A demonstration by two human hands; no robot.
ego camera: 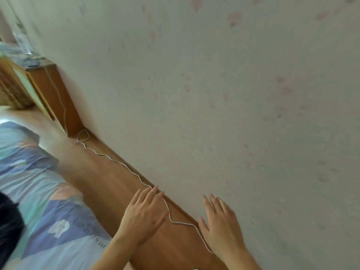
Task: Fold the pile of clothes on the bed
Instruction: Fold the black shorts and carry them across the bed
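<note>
Head view is tilted hard, so the whole room leans. Both hands are out in front, palms down, fingers straight and a bit spread, holding nothing. The left hand [145,215] hovers over the wooden floor [109,178], with its fingertips reaching toward the strip where floor meets wall. The right hand [220,223] is just beside it, showing against the wall [214,94], which is pale wallpaper with faint pinkish blotches. Can't tell if either hand actually touches floor or wall, it's too flat an angle to judge.

A thin white cord [116,162] snakes along the floor by the wall, makes a small loop near the corner, runs up the side of a wooden cabinet [58,98], and at the near end passes between the two hands and under the right wrist area.

The bed [39,191] is off on the left, covered by a blue, lilac and mint patterned sheet with a little white cartoon figure and some lettering printed on it. At the far left edge there's a dark garment [9,227] lying on the bed, only partly in frame, so I can't say what kind of clothing it is. Both hands are well apart from it.

Something blurry and clear-looking sits on top of the cabinet, too smeared to name.
</note>
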